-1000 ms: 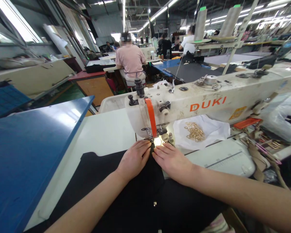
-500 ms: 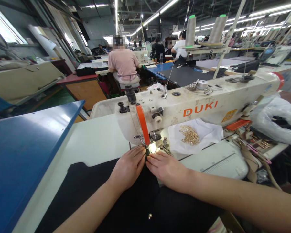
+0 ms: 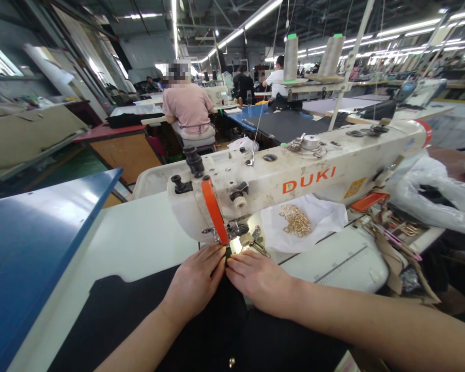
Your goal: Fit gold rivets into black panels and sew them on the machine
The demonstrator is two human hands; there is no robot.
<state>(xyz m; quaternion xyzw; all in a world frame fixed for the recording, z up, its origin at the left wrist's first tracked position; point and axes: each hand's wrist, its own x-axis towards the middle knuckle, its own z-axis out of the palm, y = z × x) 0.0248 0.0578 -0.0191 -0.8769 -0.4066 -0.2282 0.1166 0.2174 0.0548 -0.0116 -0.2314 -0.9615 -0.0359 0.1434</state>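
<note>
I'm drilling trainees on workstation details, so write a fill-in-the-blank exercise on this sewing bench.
1. Both hands, the left hand and the right hand, press flat on ____ cloth.
2. The sewing machine carries the orange word ____.
3. The small metal rings lie on a ____ sheet.

Missing words: black; DUKI; white
</note>
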